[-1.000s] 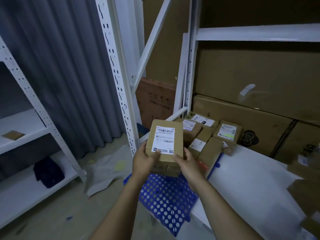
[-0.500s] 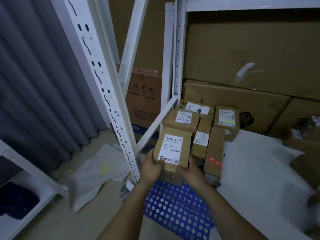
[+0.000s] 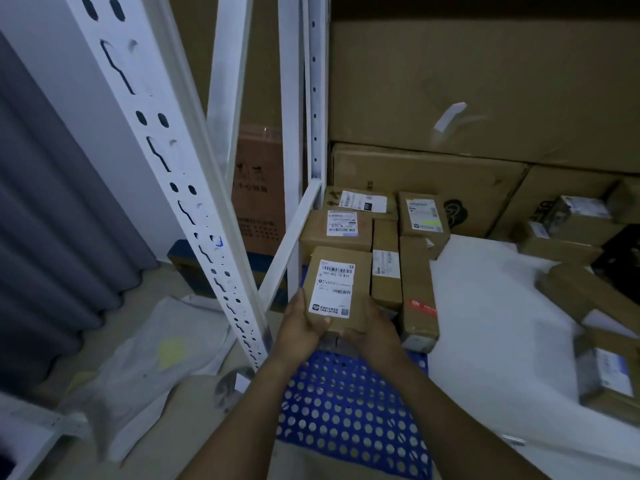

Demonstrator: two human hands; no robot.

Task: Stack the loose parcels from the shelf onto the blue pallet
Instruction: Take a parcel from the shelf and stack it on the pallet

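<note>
A small brown cardboard parcel (image 3: 341, 268) with a white barcode label is held flat between both hands. My left hand (image 3: 302, 327) grips its near left corner, thumb on top of the label. My right hand (image 3: 374, 329) grips its near right side. The parcel hangs just in front of several brown parcels (image 3: 349, 227) stacked at the far end of the blue perforated pallet (image 3: 349, 414). Whether the held parcel touches the stack below it is hidden by my hands.
A white slotted shelf upright (image 3: 194, 216) and a diagonal brace (image 3: 294, 233) stand close on the left. Big cartons (image 3: 467, 98) line the back. A white sheet (image 3: 491, 306) with loose parcels (image 3: 585, 292) lies to the right. Grey bags (image 3: 149, 362) lie on the floor.
Both hands have carried the parcel forward and down toward the stacked parcels on the pallet. The camera has moved closer to the pallet and shelf upright.
</note>
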